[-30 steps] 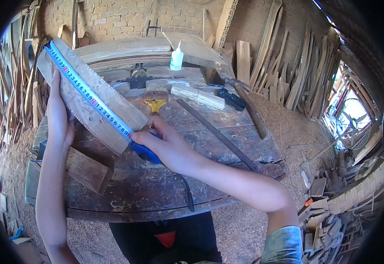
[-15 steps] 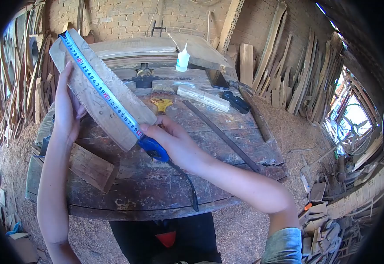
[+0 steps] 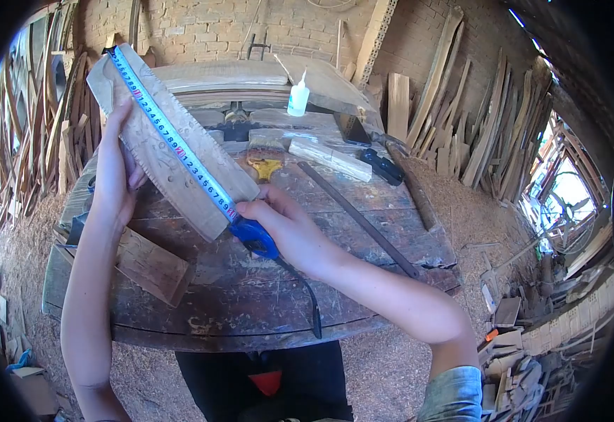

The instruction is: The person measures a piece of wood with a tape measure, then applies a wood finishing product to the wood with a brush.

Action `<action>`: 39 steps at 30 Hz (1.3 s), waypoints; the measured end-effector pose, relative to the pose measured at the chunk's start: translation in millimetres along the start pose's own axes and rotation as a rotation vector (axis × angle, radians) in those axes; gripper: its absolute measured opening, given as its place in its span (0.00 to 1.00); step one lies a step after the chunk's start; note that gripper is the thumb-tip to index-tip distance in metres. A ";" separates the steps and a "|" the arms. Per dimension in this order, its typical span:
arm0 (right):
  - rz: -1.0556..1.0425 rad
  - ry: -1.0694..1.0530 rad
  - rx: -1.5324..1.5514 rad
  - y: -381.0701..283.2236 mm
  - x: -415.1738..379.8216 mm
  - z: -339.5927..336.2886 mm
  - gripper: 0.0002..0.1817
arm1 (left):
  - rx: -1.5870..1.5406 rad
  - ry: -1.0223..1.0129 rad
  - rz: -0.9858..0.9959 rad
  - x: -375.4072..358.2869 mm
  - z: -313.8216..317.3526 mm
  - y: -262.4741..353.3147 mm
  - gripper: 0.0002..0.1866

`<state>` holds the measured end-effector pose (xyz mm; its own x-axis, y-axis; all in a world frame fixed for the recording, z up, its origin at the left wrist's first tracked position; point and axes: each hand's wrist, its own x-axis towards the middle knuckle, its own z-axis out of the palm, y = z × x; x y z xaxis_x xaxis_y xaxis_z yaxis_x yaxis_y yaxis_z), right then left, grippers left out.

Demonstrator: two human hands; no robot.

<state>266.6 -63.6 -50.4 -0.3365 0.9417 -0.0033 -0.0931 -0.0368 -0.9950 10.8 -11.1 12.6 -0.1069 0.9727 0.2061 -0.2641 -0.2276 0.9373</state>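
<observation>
A curved wooden board (image 3: 173, 151) with rough, jagged edges is held tilted above the bench. My left hand (image 3: 118, 158) grips its left edge, thumb on the face and fingers mostly hidden behind. Along the board's length lies the extended blade of a blue tape measure (image 3: 256, 239), its end hooked at the board's far top edge. My right hand (image 3: 279, 221) is closed at the board's lower end, the thumb pressing the blade just above the blue case. A black strap hangs from the case. Below my left wrist, a wooden block (image 3: 152, 266) rests on the bench.
On the worn workbench (image 3: 250, 302) lie a flat dark bar (image 3: 356, 218), a pale wood strip (image 3: 330, 159), a black object (image 3: 382, 166), a phone (image 3: 352, 129), and a yellow-handled brush (image 3: 264, 167). A white squeeze bottle (image 3: 298, 98) stands behind. Timber leans along the walls.
The board, tape measure and both hands have shifted slightly to the right in view, as have the bench items. Both grips stay the same.
</observation>
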 end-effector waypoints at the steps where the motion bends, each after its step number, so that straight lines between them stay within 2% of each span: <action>1: -0.003 0.002 -0.008 2.2 1.2 -1.2 0.32 | 0.002 0.002 0.001 0.7 -0.6 -0.5 0.27; 11: -0.015 0.009 -0.008 2.8 2.3 -1.3 0.30 | -0.019 -0.016 -0.018 3.2 -2.4 -3.2 0.24; 14: -0.015 -0.009 -0.001 -1.8 -0.5 -0.5 0.27 | -0.045 -0.019 -0.027 3.6 -1.9 -4.7 0.23; 16: 0.065 0.059 -0.006 -9.3 -5.2 6.1 0.21 | -0.029 -0.027 -0.020 6.3 -6.2 -8.5 0.22; 21: 0.035 0.065 -0.078 -11.1 -4.9 8.6 0.19 | -0.010 -0.064 -0.036 8.9 -9.8 -6.6 0.23; 24: 0.040 0.068 -0.093 -16.4 -7.9 13.2 0.18 | 0.005 -0.016 -0.030 6.5 -6.5 -3.4 0.22; 29: 0.041 0.054 -0.098 -15.0 -6.5 13.9 0.18 | 0.041 -0.004 -0.036 6.7 -7.5 -2.6 0.26; 33: 0.043 0.046 -0.110 -15.9 -6.1 14.7 0.20 | -0.051 0.087 -0.041 5.5 -1.0 -0.1 0.29; 39: 0.027 0.046 -0.142 -20.7 -7.2 16.7 0.24 | -0.006 0.134 -0.009 5.9 2.1 2.3 0.28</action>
<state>255.3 -75.2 -28.2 -0.2937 0.9554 -0.0314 0.0501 -0.0175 -0.9986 11.6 -5.8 16.6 -0.2316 0.9599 0.1581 -0.2715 -0.2198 0.9370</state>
